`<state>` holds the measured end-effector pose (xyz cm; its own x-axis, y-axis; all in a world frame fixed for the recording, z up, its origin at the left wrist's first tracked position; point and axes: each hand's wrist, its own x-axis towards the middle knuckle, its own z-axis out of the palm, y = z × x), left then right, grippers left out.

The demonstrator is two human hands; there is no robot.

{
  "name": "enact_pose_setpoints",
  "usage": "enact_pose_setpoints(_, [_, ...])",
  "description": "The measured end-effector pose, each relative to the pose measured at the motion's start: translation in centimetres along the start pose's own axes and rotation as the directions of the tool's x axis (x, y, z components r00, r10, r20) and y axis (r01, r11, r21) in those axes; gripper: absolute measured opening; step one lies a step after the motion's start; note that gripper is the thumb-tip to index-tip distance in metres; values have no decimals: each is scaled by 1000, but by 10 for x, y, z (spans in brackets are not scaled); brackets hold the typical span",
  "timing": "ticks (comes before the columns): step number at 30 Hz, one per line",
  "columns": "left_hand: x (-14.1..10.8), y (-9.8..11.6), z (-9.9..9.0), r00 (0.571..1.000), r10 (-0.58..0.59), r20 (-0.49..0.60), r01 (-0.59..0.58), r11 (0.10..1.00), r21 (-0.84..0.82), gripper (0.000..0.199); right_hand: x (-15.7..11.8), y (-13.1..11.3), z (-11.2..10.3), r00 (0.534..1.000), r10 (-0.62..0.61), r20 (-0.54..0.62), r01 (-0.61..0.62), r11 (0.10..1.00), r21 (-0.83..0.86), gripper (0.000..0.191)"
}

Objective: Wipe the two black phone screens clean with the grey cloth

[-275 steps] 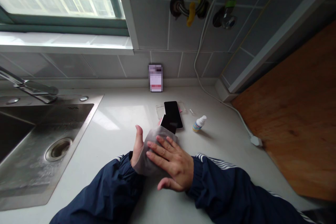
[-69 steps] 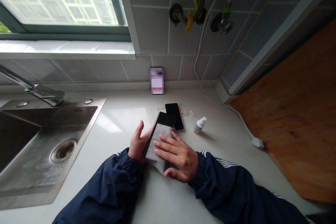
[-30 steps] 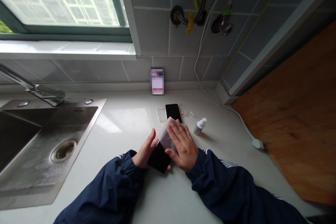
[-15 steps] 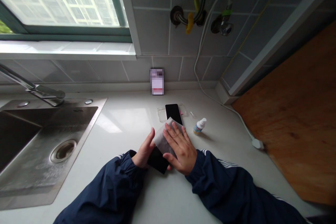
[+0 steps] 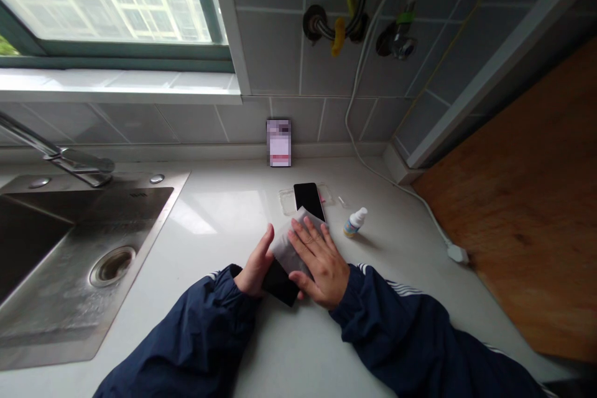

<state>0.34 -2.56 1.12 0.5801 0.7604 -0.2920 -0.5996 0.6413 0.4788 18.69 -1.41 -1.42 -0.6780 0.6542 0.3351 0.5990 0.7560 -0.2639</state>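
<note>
While right hand (image 5: 321, 270) flattens grey cloth (image 5: 291, 249) | black slab (image 5: 281, 283) (partly hidden) beneath

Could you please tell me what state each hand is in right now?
Left hand: closed on the nearer black phone.
Right hand: open, flat on the grey cloth.

A thin, flat black phone (image 5: 280, 284) is held face up over the near part of a pale counter (image 5: 284, 354), slanted from near left to far right. Its far part is covered by a soft grey cloth (image 5: 285, 249), spread flat, one corner pointing far; the near end is left bare.
</note>
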Motion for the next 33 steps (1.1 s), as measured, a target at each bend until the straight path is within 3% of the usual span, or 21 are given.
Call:
enact_pose_setpoints(18, [0,0,1,999,-3,-51,-1,997,-76,80,0,0,-1,999,-44,2,44,999,6,69])
enact_pose_setpoints(22, [-1,-2,-2,998,-12,-58,11,999,-33,82,0,0,0,999,-31,-13,31,1000,2,67])
enact_pose_setpoints(28, [-5,1,3,991,-36,-130,53,991,123,83,2,6,0,990,74,-123,-74,997,7,65])
enact_pose_setpoints(33, [-7,2,8,988,-69,-136,88,987,138,82,2,7,0,981,113,-157,-109,993,32,66])
